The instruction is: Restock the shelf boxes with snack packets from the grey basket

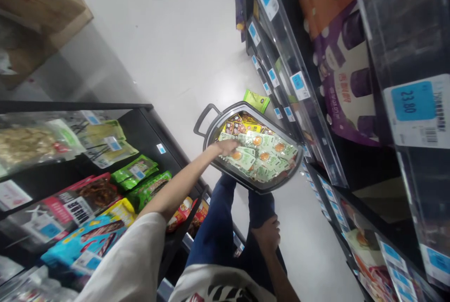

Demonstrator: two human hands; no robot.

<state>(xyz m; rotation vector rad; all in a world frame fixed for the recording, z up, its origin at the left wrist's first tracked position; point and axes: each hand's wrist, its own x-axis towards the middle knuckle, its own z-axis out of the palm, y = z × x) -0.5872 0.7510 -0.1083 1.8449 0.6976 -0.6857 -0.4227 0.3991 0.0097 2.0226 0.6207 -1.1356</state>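
A dark-rimmed basket [258, 190] stands on the floor in front of my legs, with its handle at the upper left. Many pale green snack packets with an egg picture [264, 156] fill it, and yellow and brown packets [242, 126] lie at its far side. My left hand [228, 147] reaches in over the left rim. Its fingers close on one of the pale green packets, their tips partly hidden. Against my lower leg rests my right hand [267, 234], its fingers curled, with nothing visible in it.
On the left, a low dark shelf [140, 119] holds bagged snacks, including green bags [135, 173] and a blue bag [86, 241]. Tall shelving with clear price-tagged fronts [298, 84] rises close on the right. A green packet [256, 100] lies beyond the basket; cardboard boxes [45, 2] stand upper left.
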